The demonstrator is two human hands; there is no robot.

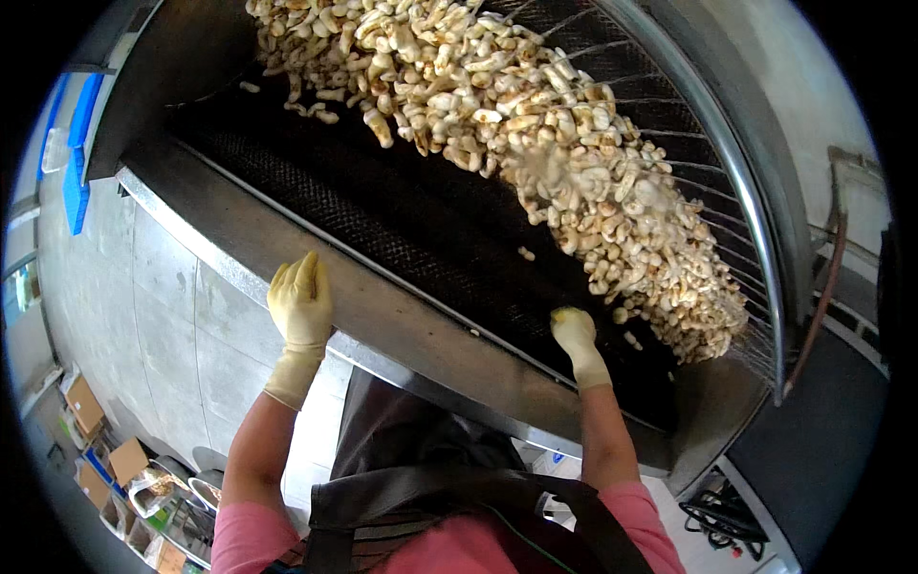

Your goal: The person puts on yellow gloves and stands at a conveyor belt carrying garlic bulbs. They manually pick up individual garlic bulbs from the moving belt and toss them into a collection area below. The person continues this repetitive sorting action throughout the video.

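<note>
My left hand (301, 298), in a pale yellow rubber glove, rests on the metal front ledge (401, 294) of a large metal machine. Its fingers are extended and it holds nothing. My right hand (575, 333), gloved alike, reaches past the ledge over the dark mesh bed (344, 215). Its fingers look bent, and whether they hold anything is hidden. Beyond it lies a big heap of pale, brown-spotted, mushroom-like pieces (502, 100). Thin water jets spray onto the heap from a curved metal pipe (746, 172). One small loose piece (527, 253) lies on the dark bed.
Blue plastic panels (75, 179) stand at the far left. Cardboard boxes (129, 459) and containers sit on the floor at lower left. A brown hose (825, 294) hangs at the right, and a coiled black cable (724, 520) lies at lower right.
</note>
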